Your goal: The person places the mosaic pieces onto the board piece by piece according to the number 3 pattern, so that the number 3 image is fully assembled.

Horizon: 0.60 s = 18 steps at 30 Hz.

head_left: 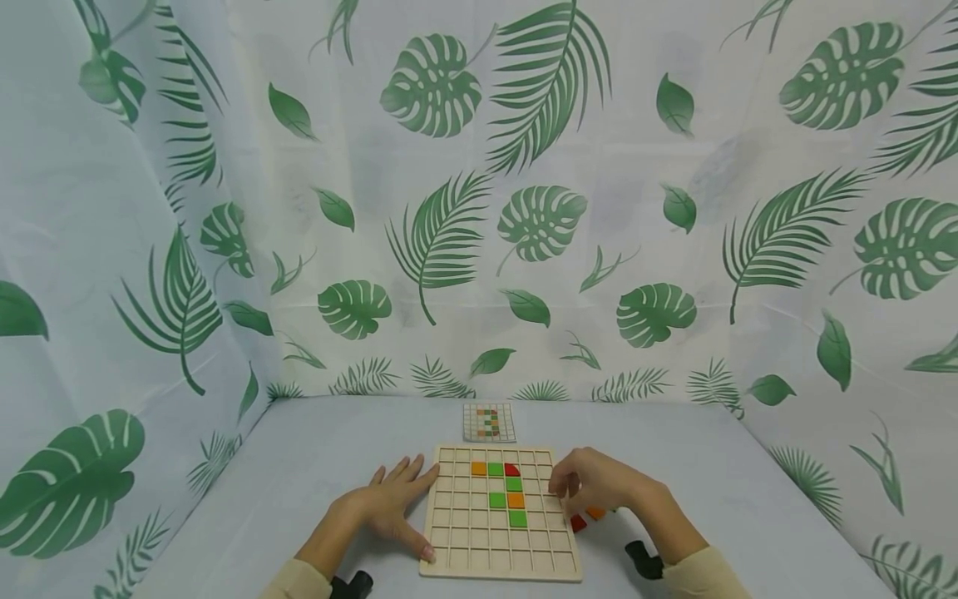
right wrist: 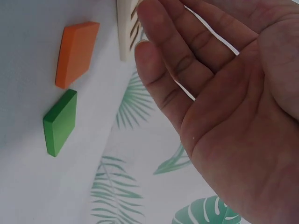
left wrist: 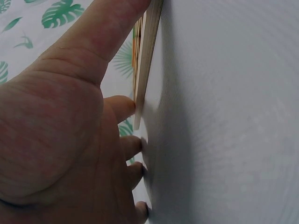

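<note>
A light wooden grid board (head_left: 467, 541) lies on the table with orange, green and red tiles in some squares, among them a green tile (head_left: 517, 518) and a red tile (head_left: 512, 470). My left hand (head_left: 392, 503) rests at its left edge, fingers spread, thumb on the near left corner. In the left wrist view the thumb reaches along the board's side (left wrist: 150, 56). My right hand (head_left: 602, 480) is at the board's right edge with bent fingers; whether its fingertips pinch anything is hidden. Beneath it lie a loose red tile (head_left: 579, 522), an orange tile (right wrist: 77, 53) and a green tile (right wrist: 60, 123).
Behind the board lies a small card (head_left: 469, 431) printed with a grid and coloured squares. A leaf-patterned white curtain (head_left: 464, 349) surrounds the pale table (head_left: 337, 441) at the back and sides. Black wrist devices (head_left: 645, 561) sit below both wrists.
</note>
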Motion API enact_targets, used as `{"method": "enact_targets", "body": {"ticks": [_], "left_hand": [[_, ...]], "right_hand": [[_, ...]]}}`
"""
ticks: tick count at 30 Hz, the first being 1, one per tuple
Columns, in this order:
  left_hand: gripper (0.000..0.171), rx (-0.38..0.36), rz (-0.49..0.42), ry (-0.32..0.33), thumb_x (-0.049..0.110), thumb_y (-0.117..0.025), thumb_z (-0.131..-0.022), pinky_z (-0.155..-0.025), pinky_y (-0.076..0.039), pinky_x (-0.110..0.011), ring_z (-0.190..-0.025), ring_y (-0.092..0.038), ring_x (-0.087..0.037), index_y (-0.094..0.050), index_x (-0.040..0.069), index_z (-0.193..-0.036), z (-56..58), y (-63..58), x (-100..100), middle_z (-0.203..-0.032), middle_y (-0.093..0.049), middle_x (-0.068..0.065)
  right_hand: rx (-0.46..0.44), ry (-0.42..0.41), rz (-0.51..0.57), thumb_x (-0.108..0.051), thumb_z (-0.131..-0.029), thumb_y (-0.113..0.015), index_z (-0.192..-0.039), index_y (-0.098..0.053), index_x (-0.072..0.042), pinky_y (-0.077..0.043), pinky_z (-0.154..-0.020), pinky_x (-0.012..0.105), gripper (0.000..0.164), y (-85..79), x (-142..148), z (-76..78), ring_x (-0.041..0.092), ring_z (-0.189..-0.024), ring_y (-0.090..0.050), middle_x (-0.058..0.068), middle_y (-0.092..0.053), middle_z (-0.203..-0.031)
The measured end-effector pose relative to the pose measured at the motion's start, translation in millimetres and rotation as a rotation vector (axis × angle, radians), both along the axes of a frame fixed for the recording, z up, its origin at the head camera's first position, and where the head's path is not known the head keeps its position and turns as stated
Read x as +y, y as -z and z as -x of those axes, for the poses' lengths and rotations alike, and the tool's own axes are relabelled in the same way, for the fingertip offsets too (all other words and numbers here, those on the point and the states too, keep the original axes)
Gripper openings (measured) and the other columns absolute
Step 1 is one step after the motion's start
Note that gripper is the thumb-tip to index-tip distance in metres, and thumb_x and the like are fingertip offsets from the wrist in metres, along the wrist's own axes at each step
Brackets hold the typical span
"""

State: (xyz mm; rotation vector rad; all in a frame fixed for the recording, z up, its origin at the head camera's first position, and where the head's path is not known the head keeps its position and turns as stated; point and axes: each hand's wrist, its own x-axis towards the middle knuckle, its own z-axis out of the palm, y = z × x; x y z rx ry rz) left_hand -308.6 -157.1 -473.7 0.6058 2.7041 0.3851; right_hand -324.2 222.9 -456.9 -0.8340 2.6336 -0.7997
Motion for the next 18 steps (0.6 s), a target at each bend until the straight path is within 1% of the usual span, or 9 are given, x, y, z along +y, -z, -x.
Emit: {"method": "enact_targets", "body": {"ticks": [6, 12, 18], "left_hand": [[0.129, 0.0, -0.002, 0.001, 0.072, -0.087, -0.065, -0.127, -0.007, -0.069, -0.163, -0.009, -0.039, -0.026, 0.021, -0.167, -0.5, -1.0, 0.5, -0.175, -0.015, -0.016], [0.129, -0.003, 0.002, -0.004, 0.072, -0.087, -0.065, -0.127, -0.007, -0.069, -0.163, -0.009, -0.039, -0.026, 0.022, -0.167, -0.3, -0.6, 1.1, -0.175, -0.015, -0.016], [0.129, -0.004, 0.0, -0.008, 0.072, -0.087, -0.064, -0.127, -0.007, -0.069, -0.163, -0.009, -0.038, -0.027, 0.022, -0.167, 0.5, 0.4, 0.7, -0.175, -0.016, -0.015]], "right_hand": [[-0.033, 0.013, -0.019, -0.003, -0.077, -0.088, -0.09, -0.077, -0.017, -0.054, -0.061, 0.026, 0.022, 1.3, 5.2, -0.4, 0.012, -0.073, -0.062, -0.003, -0.072, -0.085], [-0.072, 0.038, -0.043, 0.001, -0.072, -0.09, -0.085, -0.074, -0.016, -0.053, -0.055, 0.029, 0.027, 0.1, 6.3, -1.7, 0.015, -0.069, -0.061, 0.001, -0.071, -0.082], [-0.078, 0.051, -0.093, 0.006, -0.066, -0.091, -0.083, -0.071, -0.017, -0.051, -0.06, 0.028, 0.035, 2.1, 4.7, -2.1, 0.014, -0.072, -0.06, -0.001, -0.068, -0.08]]}}
